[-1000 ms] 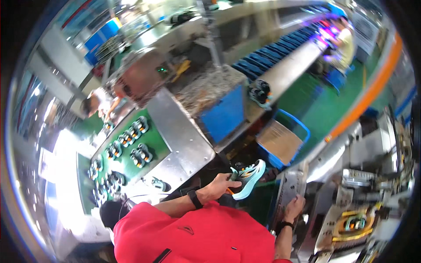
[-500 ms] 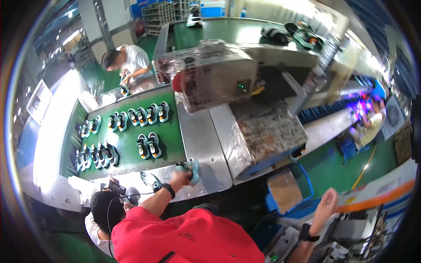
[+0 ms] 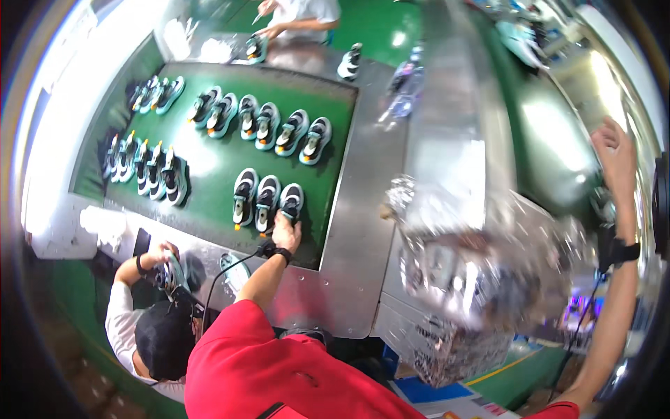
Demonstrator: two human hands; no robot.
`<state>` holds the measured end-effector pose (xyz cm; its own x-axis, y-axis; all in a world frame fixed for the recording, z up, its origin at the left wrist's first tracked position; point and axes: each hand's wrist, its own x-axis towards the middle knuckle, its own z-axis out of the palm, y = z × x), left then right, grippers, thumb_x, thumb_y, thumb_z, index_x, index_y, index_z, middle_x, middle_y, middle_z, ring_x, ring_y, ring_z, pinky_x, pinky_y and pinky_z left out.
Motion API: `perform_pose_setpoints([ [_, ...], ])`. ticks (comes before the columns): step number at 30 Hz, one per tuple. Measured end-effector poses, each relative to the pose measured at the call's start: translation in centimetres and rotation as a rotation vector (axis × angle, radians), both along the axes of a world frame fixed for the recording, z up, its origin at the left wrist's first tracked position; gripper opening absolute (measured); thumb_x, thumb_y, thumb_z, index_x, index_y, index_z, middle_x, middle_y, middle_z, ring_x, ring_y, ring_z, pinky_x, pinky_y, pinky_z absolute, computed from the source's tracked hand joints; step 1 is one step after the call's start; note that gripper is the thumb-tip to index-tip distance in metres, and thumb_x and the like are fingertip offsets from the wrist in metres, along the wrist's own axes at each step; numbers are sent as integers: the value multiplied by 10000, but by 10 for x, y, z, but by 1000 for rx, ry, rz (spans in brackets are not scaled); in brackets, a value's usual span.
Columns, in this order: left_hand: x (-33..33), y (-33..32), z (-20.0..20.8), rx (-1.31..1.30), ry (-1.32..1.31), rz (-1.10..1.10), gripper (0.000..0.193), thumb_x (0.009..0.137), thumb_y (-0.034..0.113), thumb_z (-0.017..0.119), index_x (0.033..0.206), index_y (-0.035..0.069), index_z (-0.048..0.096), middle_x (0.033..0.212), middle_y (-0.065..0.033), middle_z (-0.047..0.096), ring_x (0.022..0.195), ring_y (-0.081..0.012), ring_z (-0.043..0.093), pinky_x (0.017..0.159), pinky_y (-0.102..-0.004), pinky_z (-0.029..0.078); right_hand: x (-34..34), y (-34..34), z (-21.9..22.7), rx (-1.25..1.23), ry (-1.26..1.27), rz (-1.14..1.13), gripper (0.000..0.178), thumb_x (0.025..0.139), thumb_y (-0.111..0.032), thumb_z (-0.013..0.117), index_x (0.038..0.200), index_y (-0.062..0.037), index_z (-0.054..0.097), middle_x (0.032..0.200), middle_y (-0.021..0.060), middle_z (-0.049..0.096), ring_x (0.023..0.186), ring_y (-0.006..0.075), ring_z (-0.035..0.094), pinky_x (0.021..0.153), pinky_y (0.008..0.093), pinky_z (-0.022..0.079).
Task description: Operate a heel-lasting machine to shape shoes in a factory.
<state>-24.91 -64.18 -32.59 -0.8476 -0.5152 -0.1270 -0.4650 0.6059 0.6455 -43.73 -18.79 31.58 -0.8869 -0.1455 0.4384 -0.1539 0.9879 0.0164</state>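
Counter [image 3: 349, 293] carries a green panel [image 3: 209, 209] with shoes [image 3: 222, 115] in rows; the right hand [image 3: 614, 150], loosely half-curled and seemingly empty, is well apart. The left hand [image 3: 286, 232] seems to be placing the end shoe [image 3: 292, 197] there, fingers closed on its near end; release calls for opening without nudging the neighbouring shoe [image 3: 266, 199].

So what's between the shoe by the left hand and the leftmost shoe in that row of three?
In the head view, one middle shoe stands between the right-end shoe at the left hand and the leftmost shoe.
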Motion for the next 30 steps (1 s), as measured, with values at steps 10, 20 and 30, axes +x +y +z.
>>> perform_pose_setpoints([
  [10,-1,6,17,71,45,90,673,810,196,706,1382,51,384,1241,-230,555,1066,-436,574,847,-474,492,-263,-54,-28,-164,-168,-88,627,827,-481,695,1233,-12,603,950,79,683,822,155,615,751,278,473],
  [20,16,-17,13,158,191,-29,615,834,164,665,1389,114,405,1248,-175,577,1109,-391,585,925,-442,466,-67,-110,-11,40,71,83,456,720,-314,746,1038,-4,643,833,55,659,748,152,589,725,308,480],
  [30,51,68,156,687,229,-716,418,920,222,617,1220,-63,558,1163,-184,623,1055,-278,600,947,-386,456,332,-49,6,-470,-78,464,439,756,-227,732,1152,-81,610,1139,85,652,1135,256,593,1061,443,310],
])
